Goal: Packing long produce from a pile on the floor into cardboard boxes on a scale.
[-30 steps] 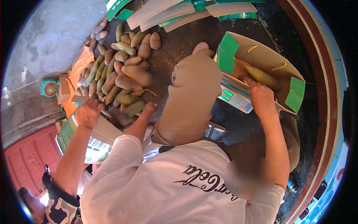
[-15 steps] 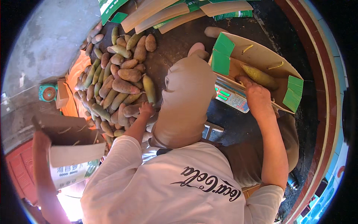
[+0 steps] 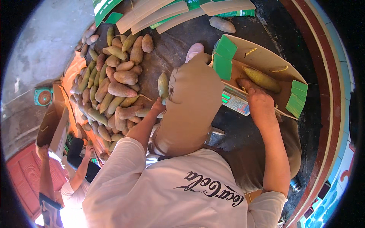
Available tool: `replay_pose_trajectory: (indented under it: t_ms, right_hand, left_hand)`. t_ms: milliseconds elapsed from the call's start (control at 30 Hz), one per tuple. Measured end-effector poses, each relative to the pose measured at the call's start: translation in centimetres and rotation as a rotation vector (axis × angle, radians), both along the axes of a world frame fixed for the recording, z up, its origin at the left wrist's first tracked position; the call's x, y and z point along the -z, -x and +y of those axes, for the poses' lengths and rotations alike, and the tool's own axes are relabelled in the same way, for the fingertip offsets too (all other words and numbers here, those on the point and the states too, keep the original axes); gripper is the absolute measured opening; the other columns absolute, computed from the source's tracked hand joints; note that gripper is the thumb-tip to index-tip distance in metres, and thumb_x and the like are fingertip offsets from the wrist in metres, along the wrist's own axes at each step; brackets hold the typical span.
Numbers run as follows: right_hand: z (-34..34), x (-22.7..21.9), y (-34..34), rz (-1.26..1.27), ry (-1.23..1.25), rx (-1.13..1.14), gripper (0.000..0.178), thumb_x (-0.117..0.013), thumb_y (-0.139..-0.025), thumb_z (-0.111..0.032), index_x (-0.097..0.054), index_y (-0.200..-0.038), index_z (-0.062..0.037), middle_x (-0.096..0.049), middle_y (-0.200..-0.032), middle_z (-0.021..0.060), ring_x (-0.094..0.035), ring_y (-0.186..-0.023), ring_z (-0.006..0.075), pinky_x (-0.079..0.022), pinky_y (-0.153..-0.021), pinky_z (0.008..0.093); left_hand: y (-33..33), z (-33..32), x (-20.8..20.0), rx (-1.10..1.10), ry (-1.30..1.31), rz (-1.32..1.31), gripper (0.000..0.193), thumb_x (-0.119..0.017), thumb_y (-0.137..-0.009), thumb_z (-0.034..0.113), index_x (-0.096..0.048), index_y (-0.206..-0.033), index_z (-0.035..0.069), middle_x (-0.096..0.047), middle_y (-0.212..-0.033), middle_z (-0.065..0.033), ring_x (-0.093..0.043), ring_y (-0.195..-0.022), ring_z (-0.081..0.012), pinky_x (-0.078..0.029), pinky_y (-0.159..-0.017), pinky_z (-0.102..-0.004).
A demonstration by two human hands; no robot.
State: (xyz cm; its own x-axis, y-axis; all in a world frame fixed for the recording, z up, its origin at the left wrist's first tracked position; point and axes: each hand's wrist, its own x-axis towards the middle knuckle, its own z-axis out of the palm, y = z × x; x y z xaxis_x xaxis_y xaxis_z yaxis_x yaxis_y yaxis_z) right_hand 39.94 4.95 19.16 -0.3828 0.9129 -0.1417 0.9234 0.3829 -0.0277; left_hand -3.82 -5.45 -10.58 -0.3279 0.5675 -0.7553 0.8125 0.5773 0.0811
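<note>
My left hand point(image 3: 157, 106) is closed round the lower end of a green radish point(image 3: 163, 86), which points away from me beside my left knee. To its left lies a big heap of soil-covered radishes point(image 3: 121, 90), some green and some reddish brown. My right hand point(image 3: 261, 103) reaches over the near wall of an open cardboard box point(image 3: 262, 49) with green flaps. Its fingers are on a brownish radish point(image 3: 245, 83) inside, and their tips are partly hidden. Behind that one a larger green radish point(image 3: 262, 79) lies in the box. The box rests on a digital scale point(image 3: 235, 102) with lit green displays.
Flattened cardboard boxes point(image 3: 171, 19) lie at the far side, with a lone radish point(image 3: 222, 25) near them. An orange sheet point(image 3: 74, 68) runs under the heap. At left, another person's hand point(image 3: 42, 152) holds an open carton point(image 3: 53, 123), and a second person's arm point(image 3: 80, 173) reaches toward the heap.
My left hand has drawn the green radish away from the heap, rightward to my knee. The other person's carton has moved left, revealing a second person. My right hand stays on the radish in the box.
</note>
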Motion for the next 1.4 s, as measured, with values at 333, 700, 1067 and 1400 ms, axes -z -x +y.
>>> replay_pose_trajectory:
  t_ms: [333,700,1067,1400]
  right_hand:
    - [0.1,-0.4,0.4,0.0,0.079,0.006,0.011,-0.059,-0.076,-0.011,-0.051,-0.08,-0.0039,-0.058,-0.075,0.0119,-0.059,-0.074,0.0273,-0.048,-0.065,0.0363]
    - [0.2,-1.0,0.5,0.002,0.115,0.024,0.011,-0.055,-0.071,-0.004,-0.054,-0.082,-0.005,-0.058,-0.076,0.0097,-0.06,-0.074,0.0235,-0.048,-0.066,0.0323]
    - [0.0,-0.2,0.5,-0.103,0.104,0.023,0.012,-0.056,-0.072,-0.01,-0.057,-0.084,-0.0074,-0.06,-0.08,0.0085,-0.061,-0.077,0.0206,-0.048,-0.066,0.0305]
    - [-2.5,-9.6,0.2,0.717,0.067,-0.003,0.021,-0.064,-0.075,-0.014,-0.058,-0.091,-0.0026,-0.059,-0.087,0.0107,-0.059,-0.082,0.0262,-0.046,-0.072,0.0356]
  left_hand:
    - [-2.2,-1.1,4.8,-0.287,-0.089,-0.068,0.07,-0.062,-0.076,0.04,-0.035,-0.128,0.003,-0.055,-0.115,-0.0166,-0.055,-0.104,-0.0286,-0.044,-0.086,-0.0363]
    - [-6.9,6.5,2.2,-0.584,-0.12,-0.436,0.064,-0.061,-0.076,0.04,-0.04,-0.124,0.003,-0.058,-0.109,-0.0143,-0.057,-0.096,-0.0263,-0.046,-0.08,-0.0352]
    - [-3.0,6.7,-9.6,-0.782,-0.206,-0.777,0.058,-0.061,-0.077,0.039,-0.045,-0.12,0.002,-0.061,-0.102,-0.012,-0.06,-0.088,-0.0241,-0.047,-0.073,-0.034]
    - [-3.5,13.4,-28.2,-0.682,-0.622,-0.818,0.042,-0.06,-0.079,0.037,-0.055,-0.105,0.004,-0.061,-0.085,-0.0045,-0.057,-0.066,-0.0153,-0.045,-0.058,-0.0275]
